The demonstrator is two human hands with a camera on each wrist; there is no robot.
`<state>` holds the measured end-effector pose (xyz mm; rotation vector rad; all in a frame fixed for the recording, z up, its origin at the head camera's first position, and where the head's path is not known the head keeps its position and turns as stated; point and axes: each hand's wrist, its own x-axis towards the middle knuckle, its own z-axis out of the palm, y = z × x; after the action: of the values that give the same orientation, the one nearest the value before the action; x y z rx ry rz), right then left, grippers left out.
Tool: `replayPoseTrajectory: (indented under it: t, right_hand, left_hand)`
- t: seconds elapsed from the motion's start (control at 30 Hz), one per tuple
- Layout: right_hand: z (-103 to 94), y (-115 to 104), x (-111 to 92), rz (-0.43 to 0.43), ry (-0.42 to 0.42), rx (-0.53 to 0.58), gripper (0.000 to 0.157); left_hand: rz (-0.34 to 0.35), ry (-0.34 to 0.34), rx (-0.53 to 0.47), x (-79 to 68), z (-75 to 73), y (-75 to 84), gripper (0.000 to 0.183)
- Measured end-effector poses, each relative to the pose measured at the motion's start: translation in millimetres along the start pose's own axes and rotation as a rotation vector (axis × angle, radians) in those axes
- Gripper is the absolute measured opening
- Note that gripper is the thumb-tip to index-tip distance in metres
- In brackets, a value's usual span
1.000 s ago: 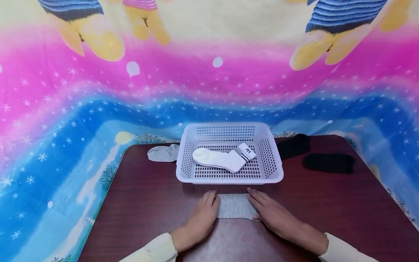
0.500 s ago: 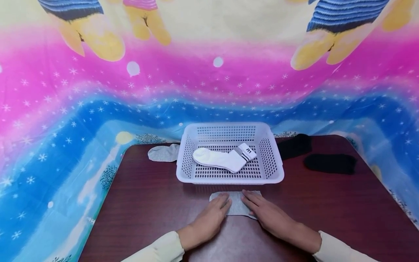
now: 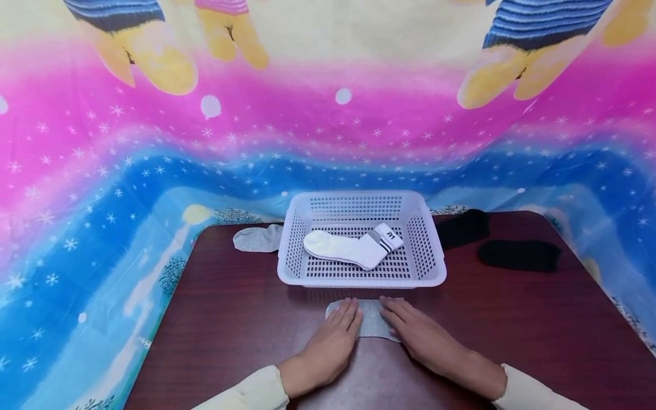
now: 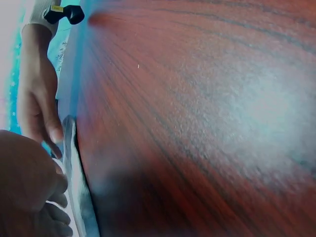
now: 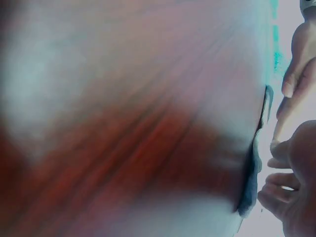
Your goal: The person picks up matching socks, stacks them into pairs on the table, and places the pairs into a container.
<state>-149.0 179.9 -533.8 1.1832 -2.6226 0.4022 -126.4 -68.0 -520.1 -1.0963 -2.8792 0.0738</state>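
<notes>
A grey sock lies flat on the table in front of the basket, its two ends partly covered by my hands. My left hand rests on the sock's left part with straight fingers. On its right part lies my right hand, fingers extended and pointing inward. In the left wrist view the sock shows as a thin layer beneath the fingers. The right wrist view shows the sock's edge beside the right hand.
A white plastic basket stands behind the hands, with white striped socks inside. Left of it lies another grey sock, partly hidden. Two black socks lie at the right, one against the basket and one apart. A patterned cloth hangs behind the table.
My left hand has slid right from the sock's left end onto its top, and my right hand has shifted slightly left. The sock now sits slightly farther from me. Over the last half second little moved.
</notes>
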Motion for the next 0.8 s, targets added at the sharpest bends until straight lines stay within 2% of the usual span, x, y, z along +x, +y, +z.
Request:
replayPoseTrajectory:
  t: [0.07,0.17,0.33,0.47,0.6,0.8]
  right_hand:
    - [1.0,-0.2,4.9,-0.033,0.018,0.002,0.032]
    - [3.3,-0.1,9.9,-0.058,0.036,0.008,0.029]
    - [6.3,0.2,10.0,-0.049,0.056,0.017,0.029]
    - [7.1,1.2,7.9,-0.027,0.051,-0.014,0.037]
    - [6.7,2.0,7.1,-0.027,0.053,-0.038,0.040]
    - [8.5,-5.8,16.3,-0.071,0.055,-0.032,0.033]
  left_hand:
    - [0.016,0.008,0.020,2.9,-0.3,0.4,0.051]
    - [0.018,0.023,0.010,6.6,1.7,-1.1,0.048]
    - [0.020,0.039,-0.039,5.6,6.5,-6.3,0.052]
    - [-0.025,0.066,-0.055,1.3,8.3,-10.9,0.051]
    - [-0.084,0.056,-0.065,-1.5,8.4,-14.3,0.050]
    - [-0.118,0.104,-0.131,-8.8,5.5,-20.0,0.049]
